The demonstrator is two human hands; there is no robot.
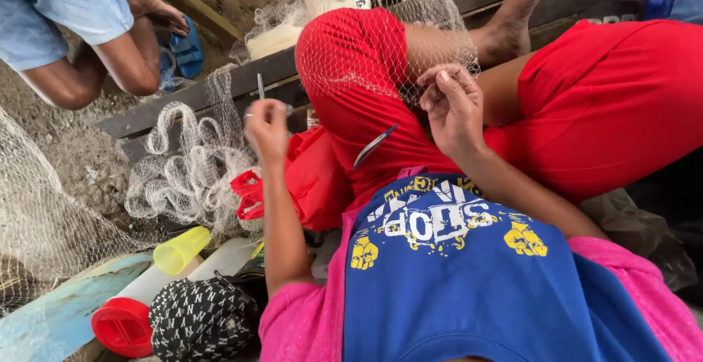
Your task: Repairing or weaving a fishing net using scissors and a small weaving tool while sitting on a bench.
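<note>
A fine whitish fishing net (366,54) is draped over my raised knee in red shorts (351,76). My left hand (267,129) is closed around a thin netting needle (260,86) that points up, held out to the left of the knee. My right hand (450,105) pinches the net's mesh on top of the knee, fingers closed together. A slim blue and white needle-like tool (373,146) lies on my thigh between the two hands.
More net lies heaped (187,168) on a wooden plank (183,102). A red plastic bag (307,179), a yellow cup (181,250), a white bottle with a red lid (123,325) and a patterned cap (201,318) lie lower left. Another person's legs (88,54) and blue sandal (187,50) are upper left.
</note>
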